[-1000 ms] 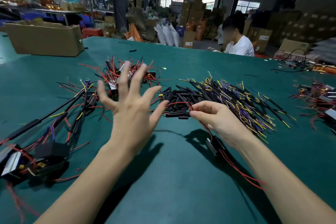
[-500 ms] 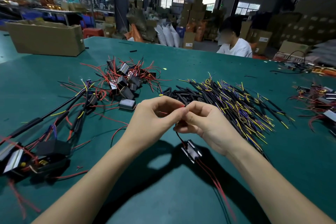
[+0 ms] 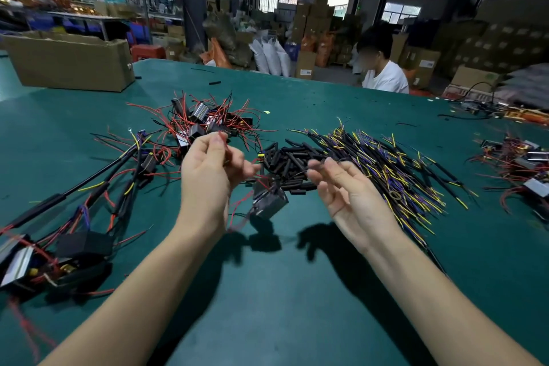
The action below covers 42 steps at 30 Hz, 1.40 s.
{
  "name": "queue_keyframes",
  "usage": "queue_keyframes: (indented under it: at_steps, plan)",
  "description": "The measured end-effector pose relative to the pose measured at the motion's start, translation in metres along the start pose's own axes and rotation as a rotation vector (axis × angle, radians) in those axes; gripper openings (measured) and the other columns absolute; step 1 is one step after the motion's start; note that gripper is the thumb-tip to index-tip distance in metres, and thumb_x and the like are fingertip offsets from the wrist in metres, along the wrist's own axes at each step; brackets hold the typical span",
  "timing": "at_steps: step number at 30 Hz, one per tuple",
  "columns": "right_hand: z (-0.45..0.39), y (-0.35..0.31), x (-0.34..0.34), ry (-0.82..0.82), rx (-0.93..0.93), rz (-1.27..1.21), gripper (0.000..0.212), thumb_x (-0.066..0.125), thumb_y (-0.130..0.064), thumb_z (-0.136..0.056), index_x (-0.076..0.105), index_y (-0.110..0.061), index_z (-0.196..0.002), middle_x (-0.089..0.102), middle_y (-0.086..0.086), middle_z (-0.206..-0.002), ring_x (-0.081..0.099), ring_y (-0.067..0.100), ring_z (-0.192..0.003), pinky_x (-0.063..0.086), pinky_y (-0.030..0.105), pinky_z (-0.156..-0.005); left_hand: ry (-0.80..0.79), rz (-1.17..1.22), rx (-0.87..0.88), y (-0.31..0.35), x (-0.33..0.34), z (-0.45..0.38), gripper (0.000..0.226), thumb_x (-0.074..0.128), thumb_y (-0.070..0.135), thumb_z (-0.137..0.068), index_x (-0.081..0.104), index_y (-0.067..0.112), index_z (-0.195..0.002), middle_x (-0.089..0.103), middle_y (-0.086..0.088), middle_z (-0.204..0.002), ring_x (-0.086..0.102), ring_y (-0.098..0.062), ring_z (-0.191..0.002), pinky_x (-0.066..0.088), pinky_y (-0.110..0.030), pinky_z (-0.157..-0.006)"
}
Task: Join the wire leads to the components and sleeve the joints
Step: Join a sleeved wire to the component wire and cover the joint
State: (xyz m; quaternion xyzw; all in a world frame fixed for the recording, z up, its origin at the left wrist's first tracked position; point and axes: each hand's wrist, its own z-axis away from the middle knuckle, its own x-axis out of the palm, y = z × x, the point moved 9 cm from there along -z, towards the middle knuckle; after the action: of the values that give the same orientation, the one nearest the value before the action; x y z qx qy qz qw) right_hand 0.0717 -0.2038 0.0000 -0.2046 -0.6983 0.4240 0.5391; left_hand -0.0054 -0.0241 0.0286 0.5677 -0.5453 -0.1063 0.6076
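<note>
Hands have parted: left hand (image 3: 208,166) pinches red lead (image 3: 223,149) upright, component (image 3: 269,202) dangling tilted; right hand (image 3: 350,190) open, empty.

Matt green table covering (image 3: 285,291), glossy black plastic component (image 3: 269,202), matt black sleeves (image 3: 292,159) (rubbery-looking), brown cardboard box (image 3: 69,64)

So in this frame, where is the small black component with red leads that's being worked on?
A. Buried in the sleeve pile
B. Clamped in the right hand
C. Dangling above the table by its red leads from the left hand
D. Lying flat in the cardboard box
C: the component hangs tilted on red leads pinched by the left hand, casting a separate shadow on the table; the right hand is open and empty.
</note>
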Motion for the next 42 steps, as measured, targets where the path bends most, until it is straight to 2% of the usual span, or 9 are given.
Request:
queue_keyframes:
  at_steps: [7, 14, 17, 20, 25, 30, 34, 37, 42]
  plan:
    - [-0.001, 0.028, -0.031, 0.022, 0.329, 0.418, 0.012, 0.062, -0.014, -0.090, 0.058, -0.003, -0.089, 0.070, 0.008, -0.077, 0.066, 0.010, -0.057, 0.049, 0.013, -0.047, -0.063, -0.350, 0.184, 0.003, 0.005, 0.005, 0.016, 0.041, 0.016, -0.102, 0.047, 0.016, -0.087, 0.038, 0.013, -0.047, 0.031, -0.005, -0.046, 0.032, -0.026, -0.049]
    - [-0.050, -0.036, -0.043, 0.215, -0.056, 0.963, 0.012, 0.061, -0.016, -0.091, 0.065, -0.012, -0.081, 0.064, 0.007, -0.078, 0.054, 0.007, -0.049, 0.039, 0.013, -0.041, -0.077, -0.347, 0.137, -0.023, 0.005, 0.004, 0.017, 0.036, 0.016, -0.103, 0.046, 0.016, -0.089, 0.035, 0.014, -0.054, 0.035, -0.003, -0.052, 0.041, -0.022, -0.058]
    - [-0.081, -0.028, -0.016, 0.154, -0.186, 1.378, 0.011, 0.063, -0.019, -0.087, 0.072, -0.014, -0.081, 0.069, 0.007, -0.080, 0.063, 0.018, -0.070, 0.048, 0.024, -0.062, -0.101, -0.320, 0.120, -0.028, 0.004, 0.002, 0.015, 0.035, 0.014, -0.103, 0.046, 0.015, -0.092, 0.034, 0.009, -0.059, 0.035, -0.004, -0.051, 0.041, -0.025, -0.062]
    - [-0.102, -0.009, -0.008, 0.172, -0.174, 1.648, 0.015, 0.064, -0.028, -0.086, 0.073, -0.016, -0.090, 0.071, 0.007, -0.098, 0.063, 0.027, -0.096, 0.047, 0.030, -0.079, -0.120, -0.365, 0.130, -0.030, 0.003, 0.000, 0.011, 0.041, 0.011, -0.101, 0.050, 0.015, -0.096, 0.042, 0.005, -0.063, 0.043, -0.006, -0.055, 0.047, -0.028, -0.072]
    - [-0.117, 0.010, -0.008, 0.217, -0.111, 1.853, 0.016, 0.062, -0.022, -0.086, 0.068, -0.009, -0.094, 0.067, 0.010, -0.099, 0.056, 0.028, -0.080, 0.038, 0.029, -0.067, -0.105, -0.329, 0.086, -0.035, -0.002, -0.003, 0.010, 0.046, 0.013, -0.099, 0.054, 0.013, -0.093, 0.047, 0.006, -0.064, 0.045, -0.008, -0.056, 0.046, -0.027, -0.069]
    - [-0.125, -0.005, -0.018, 0.224, -0.122, 1.566, 0.010, 0.069, -0.021, -0.084, 0.072, -0.013, -0.089, 0.068, 0.006, -0.093, 0.063, 0.022, -0.087, 0.045, 0.026, -0.078, -0.116, -0.290, 0.052, -0.038, -0.001, -0.005, 0.024, 0.039, 0.018, -0.102, 0.060, 0.012, -0.093, 0.044, 0.006, -0.059, 0.043, -0.009, -0.057, 0.041, -0.027, -0.067]
    - [-0.098, -0.041, -0.034, 0.307, -0.251, 0.789, 0.007, 0.065, -0.008, -0.088, 0.067, -0.001, -0.085, 0.061, 0.005, -0.070, 0.053, 0.009, -0.052, 0.048, 0.021, -0.058, -0.154, -0.331, 0.048, -0.040, 0.000, -0.004, 0.025, 0.044, 0.019, -0.100, 0.068, 0.018, -0.094, 0.050, 0.010, -0.061, 0.048, -0.005, -0.063, 0.044, -0.024, -0.072]
    - [-0.064, -0.042, -0.052, 0.324, -0.233, 0.284, 0.017, 0.058, 0.000, -0.092, 0.061, 0.000, -0.075, 0.062, 0.004, -0.065, 0.055, 0.007, -0.052, 0.048, 0.013, -0.052, -0.153, -0.317, 0.018, -0.043, 0.000, -0.003, 0.022, 0.051, 0.018, -0.097, 0.072, 0.022, -0.092, 0.058, 0.014, -0.062, 0.052, -0.001, -0.064, 0.046, -0.014, -0.067]
    - [-0.015, -0.003, -0.037, 0.216, -0.124, 0.053, 0.012, 0.055, 0.004, -0.090, 0.058, -0.002, -0.080, 0.065, 0.010, -0.073, 0.065, 0.014, -0.064, 0.055, 0.017, -0.063, -0.226, -0.367, 0.064, -0.036, 0.012, 0.004, 0.023, 0.056, 0.005, -0.092, 0.071, 0.022, -0.092, 0.068, 0.018, -0.066, 0.055, 0.007, -0.063, 0.044, -0.007, -0.065]
